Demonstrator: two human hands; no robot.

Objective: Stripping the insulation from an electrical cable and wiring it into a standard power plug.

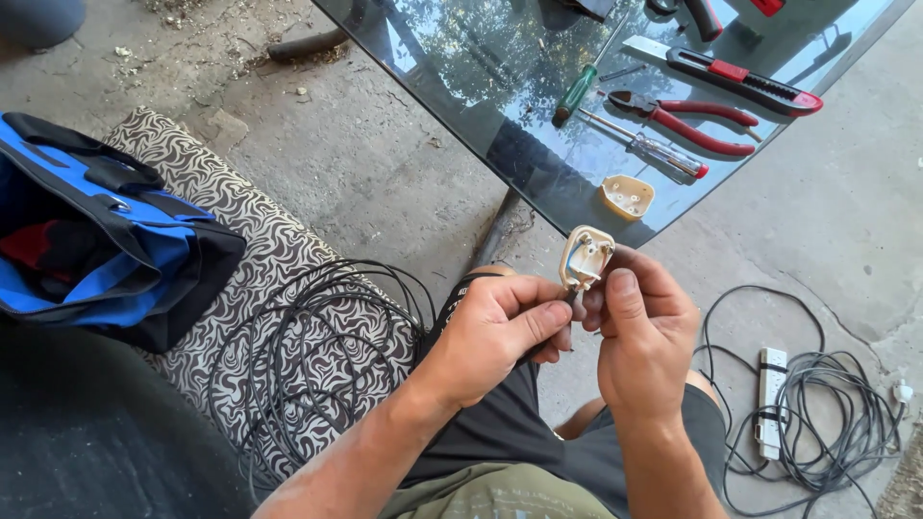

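Just below the desk (pixel 538 202) edge, above the person's lap, both hands hold an opened cream plug (pixel 586 258), its cover (pixel 627 196) lying apart on the glass. Left hand (pixel 500 332) has thumb and fingers (pixel 548 317) pinched together on the dark cable where it enters the plug's lower end; right hand (pixel 642 332) clamps the plug body from the side, thumb pressed up along it. Plug looks light, hard and rigid, its plastic shell probably brittle at the thin edges, so the sides of the body seem the safest hold, clear of the exposed wiring inside. Cable seems thin and limp, running to the black coil (pixel 317 356) on the patterned mat (pixel 260 240). Screwdrivers (pixel 639 144), pliers (pixel 687 120) and a knife (pixel 740 77) lie on the desk
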